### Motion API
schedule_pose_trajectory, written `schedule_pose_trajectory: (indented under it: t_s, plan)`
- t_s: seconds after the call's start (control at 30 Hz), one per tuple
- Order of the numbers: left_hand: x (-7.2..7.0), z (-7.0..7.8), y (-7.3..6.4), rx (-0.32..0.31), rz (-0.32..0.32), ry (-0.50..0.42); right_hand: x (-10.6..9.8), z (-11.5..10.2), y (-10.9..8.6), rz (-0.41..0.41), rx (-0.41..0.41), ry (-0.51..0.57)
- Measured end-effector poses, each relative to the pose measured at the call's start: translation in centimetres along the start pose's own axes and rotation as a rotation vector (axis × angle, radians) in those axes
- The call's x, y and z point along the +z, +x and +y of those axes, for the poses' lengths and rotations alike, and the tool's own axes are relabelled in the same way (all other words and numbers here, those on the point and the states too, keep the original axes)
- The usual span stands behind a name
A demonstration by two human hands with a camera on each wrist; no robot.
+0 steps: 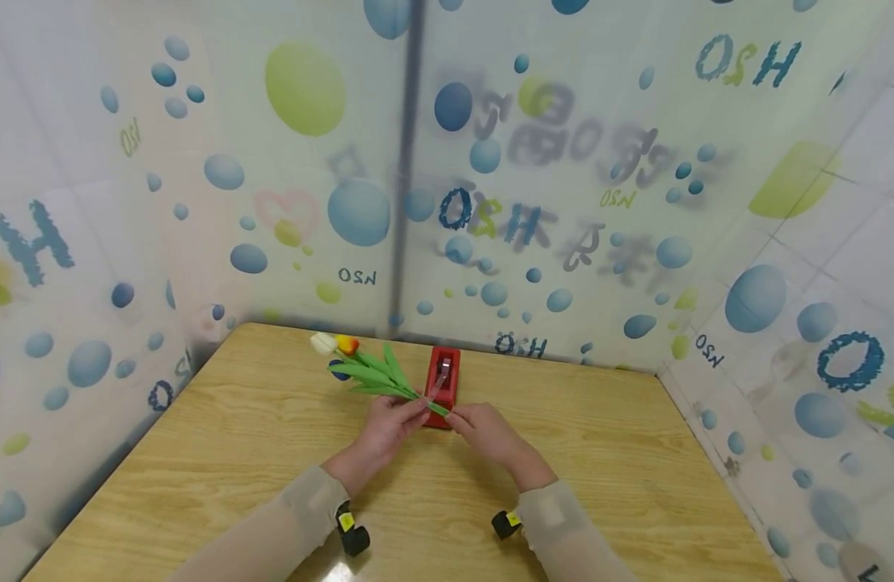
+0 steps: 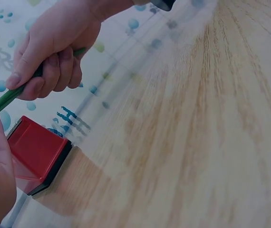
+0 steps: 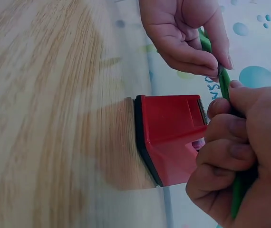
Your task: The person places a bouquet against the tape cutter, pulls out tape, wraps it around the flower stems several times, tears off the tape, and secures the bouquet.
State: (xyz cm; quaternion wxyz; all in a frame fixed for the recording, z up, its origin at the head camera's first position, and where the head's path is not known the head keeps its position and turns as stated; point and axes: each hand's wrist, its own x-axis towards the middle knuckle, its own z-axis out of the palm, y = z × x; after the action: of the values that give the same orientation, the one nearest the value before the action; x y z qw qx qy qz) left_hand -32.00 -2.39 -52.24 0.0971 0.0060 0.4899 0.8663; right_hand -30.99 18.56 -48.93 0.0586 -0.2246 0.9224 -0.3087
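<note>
A small bunch of tulips (image 1: 374,373), with white, orange-yellow and dark blue heads, slants across the head view, its blooms toward the upper left. Its green stems (image 3: 225,85) run between both hands. My left hand (image 1: 393,421) pinches them just below the leaves. Lower down, my right hand (image 1: 485,429) grips the stem ends, its fingers curled round them as the right wrist view shows. Behind and partly under the hands stands a red tape dispenser (image 1: 453,364) with a dark base. A clear strip of tape (image 1: 439,383) stretches from its roll to the stems by the left fingertips.
The wooden table (image 1: 585,453) reaches back to a curtain (image 1: 607,267) printed with bubbles and letters, which also hangs at both sides. Black wrist cameras sit below the left sleeve (image 1: 294,505) and beside the right sleeve (image 1: 556,513).
</note>
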Motion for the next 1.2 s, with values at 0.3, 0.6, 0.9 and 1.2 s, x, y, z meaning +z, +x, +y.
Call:
schedule_pose_trajectory:
  t_s: [0.3, 0.6, 0.9, 1.2]
  plan:
    - [0.0, 0.0, -0.1, 0.005, -0.026, 0.054, -0.4, 0.2, -0.3, -0.136, 0.035, 0.274]
    - [0.0, 0.1, -0.1, -0.005, -0.018, 0.075, 0.3, 1.6, -0.4, -0.362, 0.262, 0.930]
    - [0.0, 0.2, 0.0, -0.012, -0.016, 0.063, 0.3, 1.3, -0.4, -0.421, 0.240, 1.026]
    - [-0.1, 0.2, -0.1, -0.010, -0.023, 0.015, 0.2, 0.6, -0.1, -0.135, 0.016, 0.264]
